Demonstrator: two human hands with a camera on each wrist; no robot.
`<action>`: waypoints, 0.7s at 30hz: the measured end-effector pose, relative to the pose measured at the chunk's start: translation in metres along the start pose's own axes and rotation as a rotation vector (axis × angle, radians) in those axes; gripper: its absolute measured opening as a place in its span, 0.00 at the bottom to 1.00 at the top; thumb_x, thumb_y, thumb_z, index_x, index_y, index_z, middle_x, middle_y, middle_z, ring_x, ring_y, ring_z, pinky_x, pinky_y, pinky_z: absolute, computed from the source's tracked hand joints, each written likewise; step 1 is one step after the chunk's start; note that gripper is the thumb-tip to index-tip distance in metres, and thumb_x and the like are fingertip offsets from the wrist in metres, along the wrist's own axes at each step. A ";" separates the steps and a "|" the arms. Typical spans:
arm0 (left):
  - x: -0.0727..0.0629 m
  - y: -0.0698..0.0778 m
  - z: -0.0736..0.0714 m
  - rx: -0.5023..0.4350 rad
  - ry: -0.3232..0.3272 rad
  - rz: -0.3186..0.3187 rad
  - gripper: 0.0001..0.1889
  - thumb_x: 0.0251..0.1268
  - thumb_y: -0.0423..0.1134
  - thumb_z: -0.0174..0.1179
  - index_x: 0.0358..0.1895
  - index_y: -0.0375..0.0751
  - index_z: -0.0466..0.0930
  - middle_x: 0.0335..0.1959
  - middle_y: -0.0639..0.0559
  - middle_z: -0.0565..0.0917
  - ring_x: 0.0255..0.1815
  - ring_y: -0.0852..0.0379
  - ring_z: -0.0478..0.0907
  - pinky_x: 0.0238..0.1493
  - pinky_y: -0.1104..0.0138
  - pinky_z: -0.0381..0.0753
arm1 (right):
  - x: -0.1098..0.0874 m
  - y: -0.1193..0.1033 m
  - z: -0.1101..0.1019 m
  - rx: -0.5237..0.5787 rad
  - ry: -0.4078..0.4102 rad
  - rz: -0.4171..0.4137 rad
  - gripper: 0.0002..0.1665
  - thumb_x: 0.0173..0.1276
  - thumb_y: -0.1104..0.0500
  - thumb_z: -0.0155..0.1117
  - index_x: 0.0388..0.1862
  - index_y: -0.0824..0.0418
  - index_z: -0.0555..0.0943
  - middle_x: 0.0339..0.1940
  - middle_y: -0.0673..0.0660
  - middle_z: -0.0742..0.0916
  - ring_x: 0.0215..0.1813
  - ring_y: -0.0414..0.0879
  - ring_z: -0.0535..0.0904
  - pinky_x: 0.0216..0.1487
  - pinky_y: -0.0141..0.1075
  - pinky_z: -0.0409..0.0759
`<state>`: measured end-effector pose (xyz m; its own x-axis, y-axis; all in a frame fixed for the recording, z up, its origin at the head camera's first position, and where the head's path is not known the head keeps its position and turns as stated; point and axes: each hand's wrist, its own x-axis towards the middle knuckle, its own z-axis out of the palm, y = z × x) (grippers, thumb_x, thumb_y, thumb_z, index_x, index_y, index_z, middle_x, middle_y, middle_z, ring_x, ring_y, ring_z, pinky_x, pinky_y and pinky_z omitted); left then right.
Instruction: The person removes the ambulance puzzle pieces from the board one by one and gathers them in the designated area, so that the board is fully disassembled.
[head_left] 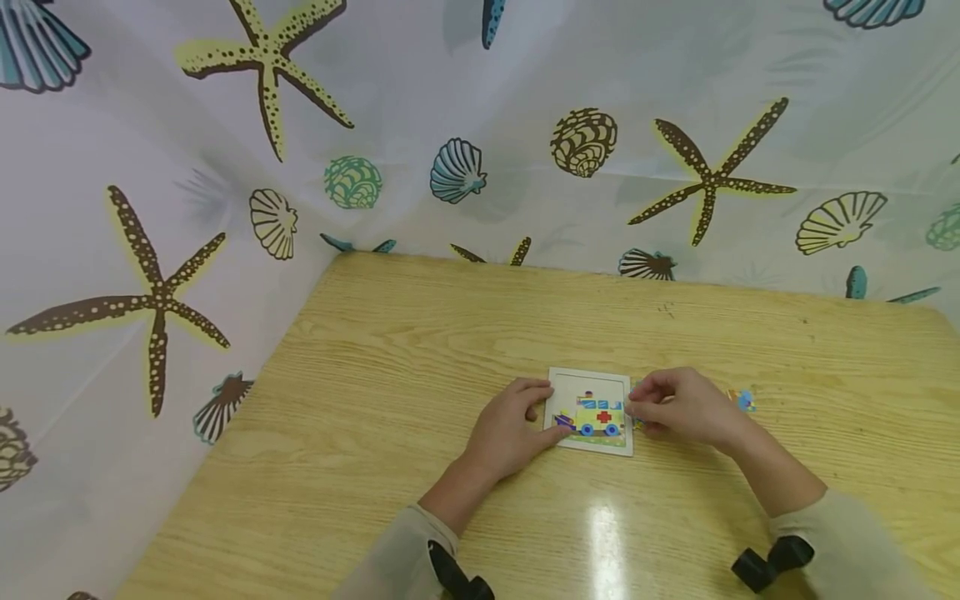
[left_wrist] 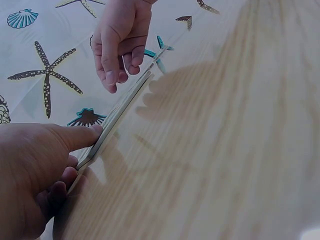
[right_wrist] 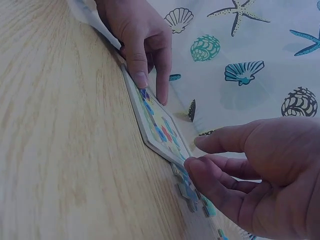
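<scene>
A square puzzle board [head_left: 588,378] with a pale frame lies on the table, its picture a yellow ambulance with a red cross and blue wheels. At its left side my left hand [head_left: 508,427] grips it, the thumb [left_wrist: 82,137] on the top near the lower left corner and other fingers along the edge. My right hand [head_left: 686,406] is at the board's right edge, with thumb [right_wrist: 200,172] and index finger slightly apart. No piece shows between them. Loose puzzle pieces [right_wrist: 186,189] lie beside the board under the right hand, partly hidden.
Another blue and orange puzzle piece [head_left: 744,400] lies to the right, past the right wrist. The wooden table [head_left: 420,333] meets a white cloth [head_left: 405,100] printed with shells and starfish at its back and left. Black straps [head_left: 772,562] cross both sleeves.
</scene>
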<state>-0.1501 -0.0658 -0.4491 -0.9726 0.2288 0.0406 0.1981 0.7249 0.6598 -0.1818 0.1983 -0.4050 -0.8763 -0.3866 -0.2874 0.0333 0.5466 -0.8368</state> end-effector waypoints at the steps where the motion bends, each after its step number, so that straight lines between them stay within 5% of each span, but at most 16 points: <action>1: 0.000 0.000 0.000 0.000 -0.003 -0.003 0.31 0.59 0.54 0.71 0.63 0.43 0.80 0.62 0.57 0.78 0.38 0.63 0.71 0.42 0.69 0.71 | 0.002 -0.001 0.001 -0.003 -0.001 -0.002 0.16 0.70 0.58 0.67 0.47 0.69 0.82 0.36 0.59 0.84 0.35 0.45 0.83 0.38 0.34 0.85; 11: 0.001 0.000 0.000 0.002 -0.010 -0.007 0.31 0.60 0.55 0.70 0.63 0.43 0.80 0.64 0.57 0.77 0.41 0.63 0.72 0.43 0.69 0.72 | 0.014 -0.009 0.016 0.012 -0.062 -0.065 0.18 0.70 0.63 0.63 0.55 0.72 0.79 0.36 0.61 0.86 0.36 0.47 0.85 0.38 0.35 0.84; 21: 0.001 -0.002 0.001 0.003 0.000 0.018 0.30 0.59 0.55 0.71 0.62 0.43 0.80 0.63 0.57 0.77 0.39 0.63 0.72 0.41 0.69 0.73 | 0.023 -0.014 0.030 -0.161 -0.034 -0.095 0.25 0.67 0.59 0.69 0.61 0.68 0.78 0.33 0.55 0.85 0.29 0.44 0.81 0.26 0.33 0.73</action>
<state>-0.1516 -0.0667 -0.4514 -0.9689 0.2418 0.0524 0.2159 0.7228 0.6565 -0.1884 0.1595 -0.4135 -0.8551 -0.4654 -0.2283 -0.1284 0.6168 -0.7765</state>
